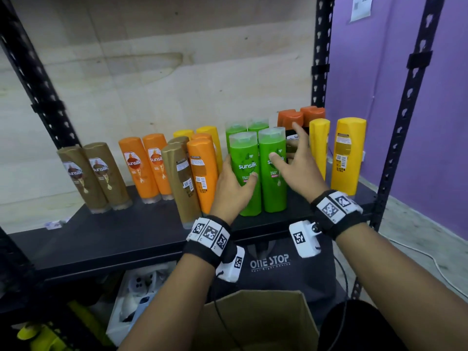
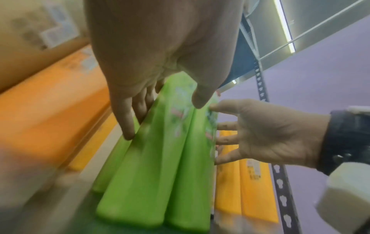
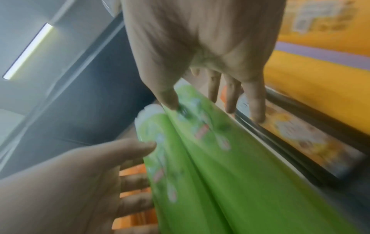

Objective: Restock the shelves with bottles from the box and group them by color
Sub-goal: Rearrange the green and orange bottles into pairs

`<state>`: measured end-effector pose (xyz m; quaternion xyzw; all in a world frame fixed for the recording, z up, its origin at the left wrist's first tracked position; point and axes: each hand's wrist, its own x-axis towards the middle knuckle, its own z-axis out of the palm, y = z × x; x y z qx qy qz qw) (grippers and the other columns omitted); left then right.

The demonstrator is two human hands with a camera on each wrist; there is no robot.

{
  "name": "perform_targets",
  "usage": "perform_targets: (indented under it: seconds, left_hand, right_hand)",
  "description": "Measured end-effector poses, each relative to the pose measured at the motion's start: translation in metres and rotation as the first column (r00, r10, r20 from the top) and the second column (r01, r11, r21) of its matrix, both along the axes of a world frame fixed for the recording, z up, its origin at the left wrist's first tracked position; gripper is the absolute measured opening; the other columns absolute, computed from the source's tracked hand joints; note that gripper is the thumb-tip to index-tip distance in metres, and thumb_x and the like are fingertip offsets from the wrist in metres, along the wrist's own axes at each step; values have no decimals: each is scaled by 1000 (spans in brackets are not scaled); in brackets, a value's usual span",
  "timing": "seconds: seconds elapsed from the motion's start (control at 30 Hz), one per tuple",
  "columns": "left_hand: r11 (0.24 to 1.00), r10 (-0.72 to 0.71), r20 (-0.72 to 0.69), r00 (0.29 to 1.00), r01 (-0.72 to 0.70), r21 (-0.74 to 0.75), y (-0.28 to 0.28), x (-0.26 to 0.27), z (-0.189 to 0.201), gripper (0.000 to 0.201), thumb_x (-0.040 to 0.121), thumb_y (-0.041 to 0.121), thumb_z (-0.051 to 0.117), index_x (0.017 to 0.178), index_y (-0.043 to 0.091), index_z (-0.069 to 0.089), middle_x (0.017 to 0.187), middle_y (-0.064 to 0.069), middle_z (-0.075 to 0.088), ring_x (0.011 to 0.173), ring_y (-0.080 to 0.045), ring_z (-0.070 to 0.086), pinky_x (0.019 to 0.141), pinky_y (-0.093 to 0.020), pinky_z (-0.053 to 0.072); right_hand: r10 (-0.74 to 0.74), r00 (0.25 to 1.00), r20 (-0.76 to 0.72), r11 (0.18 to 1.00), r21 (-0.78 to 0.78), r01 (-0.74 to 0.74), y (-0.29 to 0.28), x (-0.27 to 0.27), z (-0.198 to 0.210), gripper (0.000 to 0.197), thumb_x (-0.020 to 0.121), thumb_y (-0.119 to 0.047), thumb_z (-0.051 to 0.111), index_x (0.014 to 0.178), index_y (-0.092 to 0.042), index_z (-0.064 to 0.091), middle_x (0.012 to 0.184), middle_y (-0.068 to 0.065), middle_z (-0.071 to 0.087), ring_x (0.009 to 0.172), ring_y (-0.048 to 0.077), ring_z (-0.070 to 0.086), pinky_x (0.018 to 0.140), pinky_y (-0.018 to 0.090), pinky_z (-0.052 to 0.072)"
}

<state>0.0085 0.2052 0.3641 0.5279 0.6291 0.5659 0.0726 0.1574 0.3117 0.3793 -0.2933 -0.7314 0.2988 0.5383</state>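
**Both hands on the green pair**

Left hand flanks the left green Sunsilk bottle, fingers straight, thumb across its front. Right hand, fingers spread, thumb touching the right green bottle (both upright on the black shelf). Cardboard box sits below.

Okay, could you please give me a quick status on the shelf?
Both hands, left and right, open, flanking two front green plastic bottles. Bottles upright on black shelf. Orange-capped bottles close behind right hand.
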Motion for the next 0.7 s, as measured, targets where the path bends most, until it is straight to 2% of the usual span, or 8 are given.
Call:
perform_targets:
  seconds: [0.13, 0.23, 0.3, 0.4, 0.5, 0.53, 0.63, 0.7]
  left_hand:
    - [998, 59, -115, 992, -61, -14, -3, 0, 39, 79, 95, 30, 69, 158, 14, 24, 151, -6, 51, 138, -23, 50, 113, -45, 44]
    - [991, 118, -183, 976, -129, -47, 0, 0, 57, 84, 95, 33, 69, 159, 9, 21, 155, -12, 46, 143, -28, 43, 115, -39, 40]
    - [985, 132, -210, 969, -152, -81, 2, 1, 64, 86, 94, 35, 70, 159, 7, 21, 154, -14, 46, 142, -29, 43, 111, -35, 40]
    - [979, 134, -234, 963, -165, -119, 5, 2, 68, 90, 93, 37, 73, 158, 5, 21, 151, -17, 48, 141, -31, 44, 108, -35, 40]
    - [973, 138, -252, 958, -179, -145, 8, 3, 68, 89, 92, 31, 76, 158, 6, 21, 145, -18, 52, 138, -33, 46, 106, -37, 43]
    - [971, 143, -255, 956, -185, -149, 9, 4, 68, 87, 92, 29, 76, 157, 7, 22, 143, -18, 54, 135, -33, 49, 105, -37, 44]
    - [969, 162, -253, 954, -202, -145, 12, 4, 66, 80, 91, 26, 77, 153, 7, 29, 137, -19, 57, 129, -34, 54, 98, -35, 46]
    - [968, 175, -239, 955, -212, -138, 14, 3, 64, 78, 92, 25, 77, 151, 7, 30, 137, -20, 56, 128, -34, 54, 95, -32, 44]
  right_hand:
    - [-26, 987, 160, 994, 107, 9, -2, 7, 35, 95, 90, -30, 74, 161, -32, 10, 145, 4, 50, 129, 15, 51, 105, 37, 46]
    - [-20, 964, 266, 996, 90, -4, -4, 5, 45, 100, 90, -28, 77, 162, -27, 8, 158, 10, 36, 143, 24, 41, 116, 39, 37]
    - [-23, 954, 300, 998, 65, 4, -4, 3, 47, 103, 89, -27, 79, 163, -25, 7, 162, 11, 28, 146, 26, 37, 117, 37, 35]
    - [-26, 945, 325, 999, 35, 16, -3, -2, 44, 108, 87, -26, 81, 163, -25, 5, 161, 13, 28, 143, 29, 39, 109, 32, 38]
    - [-34, 940, 339, 999, 32, 25, -2, -6, 38, 105, 87, -21, 82, 162, -22, 9, 156, 11, 35, 136, 27, 46, 86, 12, 44]
    - [-49, 940, 338, 998, 45, 36, -2, -7, 36, 102, 87, -20, 81, 162, -22, 12, 155, 10, 37, 135, 26, 47, 82, 11, 43]
    - [-72, 943, 325, 996, 68, 52, -2, -7, 34, 96, 87, -19, 81, 159, -21, 18, 154, 11, 40, 136, 27, 47, 95, 26, 44]
    - [-74, 945, 317, 996, 62, 57, -2, -8, 33, 93, 87, -19, 81, 158, -20, 21, 154, 10, 40, 136, 27, 47, 97, 29, 45]
